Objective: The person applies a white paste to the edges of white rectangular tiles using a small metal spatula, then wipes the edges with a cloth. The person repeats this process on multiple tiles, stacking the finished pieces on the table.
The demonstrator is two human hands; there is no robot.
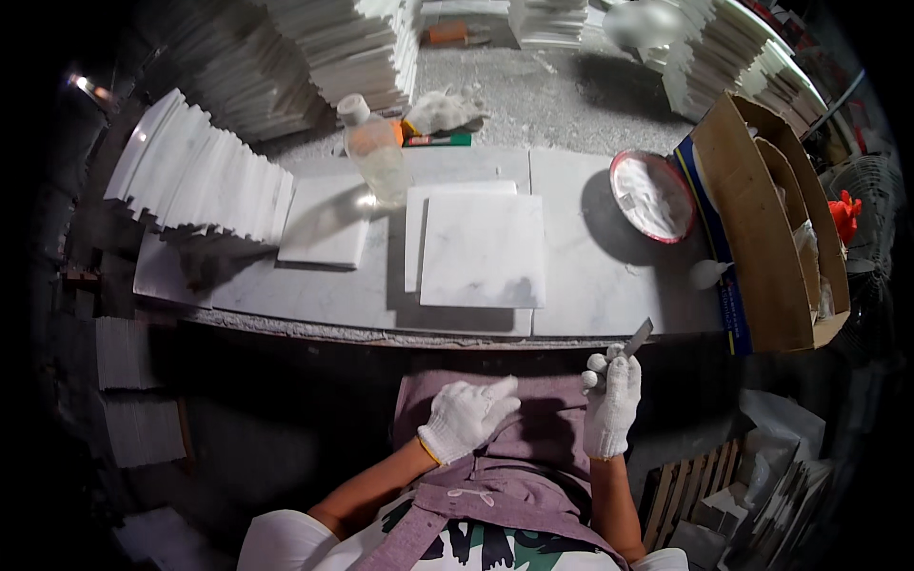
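Observation:
My right hand, in a white knit glove, is closed round a putty knife. Its flat grey blade points up and to the right, just off the bench's front edge, and the handle is mostly hidden by the fingers. My left hand, gloved alike, is in front of my mauve apron. Its fingers are stretched loosely to the right, with nothing visible in them. Ahead on the bench, a square white marble-like tile lies over another tile, which shows at its left and back edges.
A red-rimmed bowl of white paste stands right of the tiles, beside a cardboard box. A clear plastic bottle stands at the left, near a row of tiles. More tile stacks line the back.

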